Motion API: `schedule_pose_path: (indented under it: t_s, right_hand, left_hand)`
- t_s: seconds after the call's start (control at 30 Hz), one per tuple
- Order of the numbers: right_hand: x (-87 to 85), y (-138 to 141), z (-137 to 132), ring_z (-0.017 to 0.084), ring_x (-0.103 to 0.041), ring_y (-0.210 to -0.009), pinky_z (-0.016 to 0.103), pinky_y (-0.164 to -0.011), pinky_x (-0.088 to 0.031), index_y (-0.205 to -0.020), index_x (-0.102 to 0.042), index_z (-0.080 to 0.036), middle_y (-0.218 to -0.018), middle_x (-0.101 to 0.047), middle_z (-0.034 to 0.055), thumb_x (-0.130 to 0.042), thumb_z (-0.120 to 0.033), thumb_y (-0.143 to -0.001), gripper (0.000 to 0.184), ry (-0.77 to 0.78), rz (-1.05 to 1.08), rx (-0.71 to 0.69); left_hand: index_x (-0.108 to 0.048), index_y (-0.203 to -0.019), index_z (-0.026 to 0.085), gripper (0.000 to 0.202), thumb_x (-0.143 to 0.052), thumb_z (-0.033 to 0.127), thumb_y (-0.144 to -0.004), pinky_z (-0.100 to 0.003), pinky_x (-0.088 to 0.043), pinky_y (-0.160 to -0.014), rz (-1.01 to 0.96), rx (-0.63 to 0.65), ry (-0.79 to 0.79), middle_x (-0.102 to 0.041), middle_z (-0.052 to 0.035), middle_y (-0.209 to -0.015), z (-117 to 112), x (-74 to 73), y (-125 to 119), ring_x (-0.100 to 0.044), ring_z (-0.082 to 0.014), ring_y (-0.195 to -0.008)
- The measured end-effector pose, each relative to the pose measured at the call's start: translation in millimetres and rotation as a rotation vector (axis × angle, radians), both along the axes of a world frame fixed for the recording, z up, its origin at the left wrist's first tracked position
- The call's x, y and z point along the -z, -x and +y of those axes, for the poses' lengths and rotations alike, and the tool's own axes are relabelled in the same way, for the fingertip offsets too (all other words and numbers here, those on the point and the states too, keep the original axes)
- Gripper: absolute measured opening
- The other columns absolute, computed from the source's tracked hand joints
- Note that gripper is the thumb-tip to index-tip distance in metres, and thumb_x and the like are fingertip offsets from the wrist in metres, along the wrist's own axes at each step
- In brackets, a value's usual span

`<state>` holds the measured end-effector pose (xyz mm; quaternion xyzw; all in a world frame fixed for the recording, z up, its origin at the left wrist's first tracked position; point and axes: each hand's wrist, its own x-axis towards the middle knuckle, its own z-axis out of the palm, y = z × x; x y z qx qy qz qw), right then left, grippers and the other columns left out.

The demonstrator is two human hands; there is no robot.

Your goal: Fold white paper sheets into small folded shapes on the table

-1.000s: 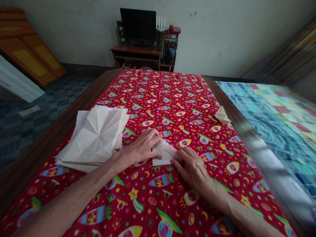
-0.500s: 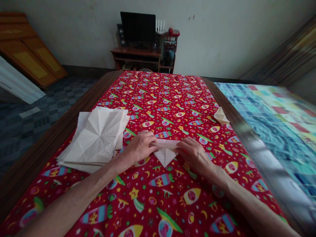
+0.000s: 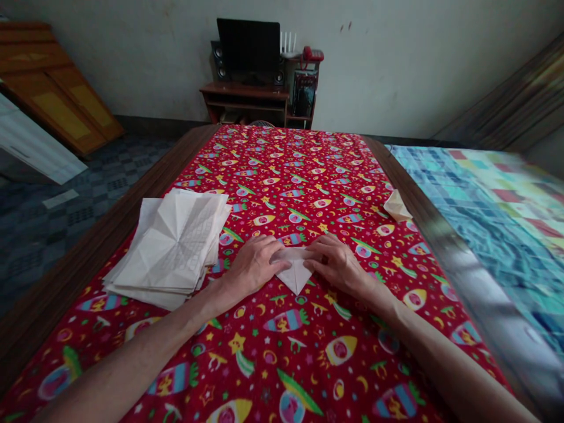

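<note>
Thumb-and-finger grip of left hand [image 3: 256, 264] and right hand [image 3: 338, 262] pinches the sides of a small white folded-paper triangle [image 3: 298, 274], tip toward the wearer, long edge running left-right, on red rocket-print cloth [image 3: 282, 346] over a brown wood-grain desk [image 3: 159, 179], right of stacked, creased off-white sheets [image 3: 171, 244].

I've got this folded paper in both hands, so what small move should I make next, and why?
Probably run your thumbs outward along the upper edge of the folded paper to sharpen it: your left hand and right hand hold its two sides, and its point faces you.
</note>
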<state>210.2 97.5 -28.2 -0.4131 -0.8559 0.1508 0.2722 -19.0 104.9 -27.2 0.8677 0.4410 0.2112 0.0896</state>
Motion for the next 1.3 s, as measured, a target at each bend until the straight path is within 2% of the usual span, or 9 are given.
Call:
schedule_pose_path:
  t_s: [0.23, 0.4, 0.57, 0.7, 0.83, 1.0, 1.1, 1.17, 1.3]
  right_hand:
    - [8.3, 1, 6, 0.016, -0.055, -0.077, 0.028, -0.066, -0.044, -0.080, -0.068, -0.019, -0.077, -0.063, 0.0025, -0.064, -0.025, -0.085, 0.008, 0.047, 0.117, 0.000]
    - [6.9, -4, 3, 0.016, -0.054, -0.076, 0.029, -0.066, -0.044, -0.079, -0.068, -0.019, -0.078, -0.063, 0.0035, -0.062, -0.022, -0.086, 0.010, -0.021, 0.131, 0.010]
    - [8.7, -16, 3, 0.017, -0.051, -0.076, 0.030, -0.066, -0.044, -0.078, -0.066, -0.020, -0.079, -0.062, 0.0042, -0.055, -0.020, -0.089, 0.016, -0.114, 0.048, -0.020]
    - [9.8, -24, 0, 0.017, -0.049, -0.078, 0.030, -0.066, -0.044, -0.090, -0.067, -0.021, -0.084, -0.062, 0.0052, -0.049, -0.018, -0.092, 0.018, -0.223, -0.058, -0.084]
    - [4.1, -27, -6, 0.018, -0.049, -0.082, 0.030, -0.065, -0.044, -0.101, -0.066, -0.023, -0.088, -0.061, 0.0056, -0.046, -0.018, -0.093, 0.021, -0.284, -0.170, -0.120]
    - [-2.5, -28, -13, 0.021, -0.049, -0.087, 0.034, -0.070, -0.045, -0.108, -0.062, -0.022, -0.094, -0.061, 0.0078, -0.045, -0.018, -0.093, 0.023, -0.283, -0.285, -0.162]
    - [-2.9, -29, -15, 0.023, -0.048, -0.092, 0.037, -0.073, -0.045, -0.111, -0.059, -0.021, -0.098, -0.060, 0.0092, -0.046, -0.019, -0.091, 0.024, -0.276, -0.336, -0.184]
    - [-3.3, -29, -16, 0.023, -0.048, -0.092, 0.037, -0.072, -0.045, -0.111, -0.058, -0.020, -0.099, -0.059, 0.0098, -0.045, -0.019, -0.092, 0.023, -0.278, -0.363, -0.183]
    - [-5.0, -26, -17, 0.023, -0.048, -0.092, 0.037, -0.073, -0.045, -0.109, -0.059, -0.019, -0.099, -0.059, 0.0108, -0.041, -0.018, -0.094, 0.023, -0.289, -0.361, -0.186]
  left_hand:
    - [-0.060, -0.074, 0.018, 0.010, -0.069, 0.019, -0.080, -0.028, -0.044, -0.071, -0.061, 0.017, 0.044, -0.062, 0.0003, -0.076, 0, -2.1, -2, -0.057, -0.0159, -0.076]
    - [-0.060, -0.079, 0.018, 0.007, -0.061, 0.016, -0.086, -0.029, -0.046, -0.076, -0.092, 0.084, -0.040, -0.060, -0.0016, -0.081, -5, 3.1, 6, -0.056, -0.0164, -0.083]
    - [-0.059, -0.080, 0.017, 0.014, -0.050, 0.015, -0.092, -0.031, -0.047, -0.077, -0.039, 0.111, -0.145, -0.058, -0.0031, -0.081, -12, 8.2, 16, -0.054, -0.0171, -0.083]
    - [-0.061, -0.085, 0.016, 0.017, -0.046, 0.014, -0.093, -0.033, -0.046, -0.078, 0.071, 0.125, -0.200, -0.058, -0.0044, -0.083, -18, 5.2, 22, -0.052, -0.0189, -0.085]
    - [-0.063, -0.096, 0.017, 0.019, -0.045, 0.011, -0.092, -0.035, -0.046, -0.079, 0.186, 0.144, -0.222, -0.059, -0.0055, -0.090, -26, -0.6, 27, -0.053, -0.0204, -0.087]
    - [-0.058, -0.113, 0.015, 0.024, -0.046, 0.013, -0.091, -0.038, -0.046, -0.080, 0.285, 0.184, -0.218, -0.059, -0.0073, -0.100, -35, -4.4, 31, -0.053, -0.0225, -0.091]
    - [-0.057, -0.115, 0.013, 0.029, -0.043, 0.009, -0.090, -0.040, -0.046, -0.087, 0.339, 0.180, -0.200, -0.061, -0.0079, -0.103, -38, -6.4, 30, -0.053, -0.0232, -0.095]
    - [-0.057, -0.116, 0.012, 0.034, -0.039, 0.005, -0.089, -0.042, -0.041, -0.098, 0.327, 0.173, -0.194, -0.061, -0.0091, -0.109, -40, -7.6, 26, -0.053, -0.0236, -0.104]
    - [-0.049, -0.129, 0.011, 0.046, -0.038, 0.004, -0.085, -0.046, -0.024, -0.115, 0.228, 0.238, -0.133, -0.048, -0.0107, -0.137, -45, -8.9, 11, -0.035, -0.0247, -0.133]
